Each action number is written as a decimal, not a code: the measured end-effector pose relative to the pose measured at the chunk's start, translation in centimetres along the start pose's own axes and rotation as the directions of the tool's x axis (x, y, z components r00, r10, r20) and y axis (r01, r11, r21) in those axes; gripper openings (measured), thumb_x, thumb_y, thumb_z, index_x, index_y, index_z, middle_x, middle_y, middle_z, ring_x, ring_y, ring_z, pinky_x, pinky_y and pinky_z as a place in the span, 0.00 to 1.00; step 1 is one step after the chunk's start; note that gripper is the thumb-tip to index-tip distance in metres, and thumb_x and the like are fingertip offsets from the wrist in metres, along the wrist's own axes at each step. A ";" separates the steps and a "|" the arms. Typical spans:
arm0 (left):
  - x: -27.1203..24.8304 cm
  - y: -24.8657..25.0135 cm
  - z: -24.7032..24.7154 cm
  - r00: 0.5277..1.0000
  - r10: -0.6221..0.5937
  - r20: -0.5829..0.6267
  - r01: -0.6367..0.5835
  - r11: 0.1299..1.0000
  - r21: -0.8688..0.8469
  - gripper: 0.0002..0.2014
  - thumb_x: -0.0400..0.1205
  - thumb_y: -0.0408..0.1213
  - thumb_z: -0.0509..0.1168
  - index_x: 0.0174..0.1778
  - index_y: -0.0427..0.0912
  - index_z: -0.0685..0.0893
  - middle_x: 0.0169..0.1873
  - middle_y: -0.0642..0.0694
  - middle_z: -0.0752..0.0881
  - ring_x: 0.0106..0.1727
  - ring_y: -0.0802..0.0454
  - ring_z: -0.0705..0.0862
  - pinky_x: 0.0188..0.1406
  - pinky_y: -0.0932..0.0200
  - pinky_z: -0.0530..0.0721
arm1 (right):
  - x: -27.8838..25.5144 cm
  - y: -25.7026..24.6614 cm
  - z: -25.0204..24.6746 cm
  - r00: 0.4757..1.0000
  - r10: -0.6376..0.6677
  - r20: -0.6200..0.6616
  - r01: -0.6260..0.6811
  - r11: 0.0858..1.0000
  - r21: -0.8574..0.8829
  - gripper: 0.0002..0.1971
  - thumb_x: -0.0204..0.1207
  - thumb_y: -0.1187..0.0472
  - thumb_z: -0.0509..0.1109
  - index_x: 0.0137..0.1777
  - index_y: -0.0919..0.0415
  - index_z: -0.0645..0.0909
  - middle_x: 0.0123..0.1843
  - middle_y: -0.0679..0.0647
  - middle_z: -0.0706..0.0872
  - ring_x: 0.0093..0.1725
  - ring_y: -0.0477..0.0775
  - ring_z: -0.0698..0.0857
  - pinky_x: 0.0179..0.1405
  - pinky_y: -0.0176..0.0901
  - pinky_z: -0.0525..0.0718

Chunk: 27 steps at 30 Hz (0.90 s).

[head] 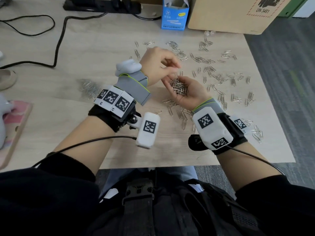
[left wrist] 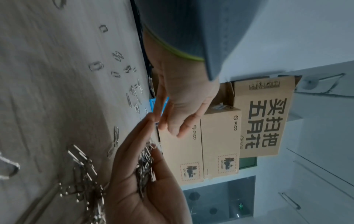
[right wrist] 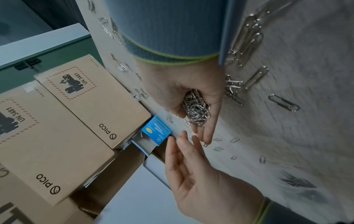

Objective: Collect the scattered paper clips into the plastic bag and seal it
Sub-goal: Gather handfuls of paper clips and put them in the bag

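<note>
My right hand (head: 192,92) is turned palm up over the middle of the table, cupping a pile of silver paper clips (head: 179,86) on nearly straight fingers. The same pile (right wrist: 195,106) fills the palm in the right wrist view. My left hand (head: 163,65) hovers just above and behind it with its fingers (right wrist: 191,145) loose and holding nothing. Scattered paper clips (head: 218,77) cover the table's right half. A hazy heap of clips (head: 88,87) lies to the left, seemingly inside a clear plastic bag whose outline I cannot make out.
A blue carton (head: 174,14) and a cardboard box (head: 230,12) stand at the back. A black cable (head: 59,40) loops across the back left. A pink item (head: 13,120) lies at the left edge. The table's right edge (head: 272,99) drops to grey carpet.
</note>
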State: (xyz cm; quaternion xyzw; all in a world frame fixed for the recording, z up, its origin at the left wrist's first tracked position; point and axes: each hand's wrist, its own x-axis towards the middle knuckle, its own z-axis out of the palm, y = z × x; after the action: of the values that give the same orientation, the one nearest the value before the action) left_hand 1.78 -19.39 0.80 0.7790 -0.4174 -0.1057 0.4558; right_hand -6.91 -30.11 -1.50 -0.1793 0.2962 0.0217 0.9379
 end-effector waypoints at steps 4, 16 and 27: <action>-0.2 -2.1 -1.7 0.961 -0.152 -0.229 0.201 0.958 0.205 0.15 0.76 0.28 0.61 0.54 0.44 0.87 0.57 0.45 0.87 0.57 0.50 0.84 0.57 0.58 0.81 | -0.2 -0.2 0.2 1.000 -0.004 0.016 0.004 1.000 0.023 0.18 0.85 0.66 0.50 0.46 0.81 0.77 0.35 0.74 0.87 0.31 0.71 0.88 0.52 0.61 0.81; -0.6 -6.3 1.2 0.823 -0.560 -0.092 0.510 0.659 0.553 0.32 0.80 0.54 0.58 0.79 0.51 0.56 0.83 0.42 0.46 0.82 0.35 0.39 0.81 0.38 0.40 | -0.3 -1.7 -0.7 0.999 -0.041 -0.034 0.043 0.997 0.059 0.17 0.85 0.66 0.52 0.47 0.79 0.78 0.37 0.73 0.87 0.41 0.70 0.86 0.42 0.55 0.86; -2.5 -3.1 2.8 0.929 -0.305 0.210 0.260 0.941 0.216 0.37 0.61 0.55 0.66 0.66 0.43 0.79 0.74 0.43 0.74 0.77 0.46 0.68 0.75 0.56 0.63 | -0.9 -2.3 -1.8 0.995 -0.078 -0.055 0.081 0.995 0.065 0.18 0.85 0.66 0.51 0.48 0.79 0.79 0.38 0.73 0.87 0.39 0.70 0.87 0.42 0.53 0.87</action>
State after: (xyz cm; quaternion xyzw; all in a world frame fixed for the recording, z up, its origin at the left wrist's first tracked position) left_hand 0.40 -18.53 -3.76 0.8514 -0.3603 -0.2248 0.3079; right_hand -8.30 -32.79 -1.60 -0.1597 0.3141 -0.0304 0.9354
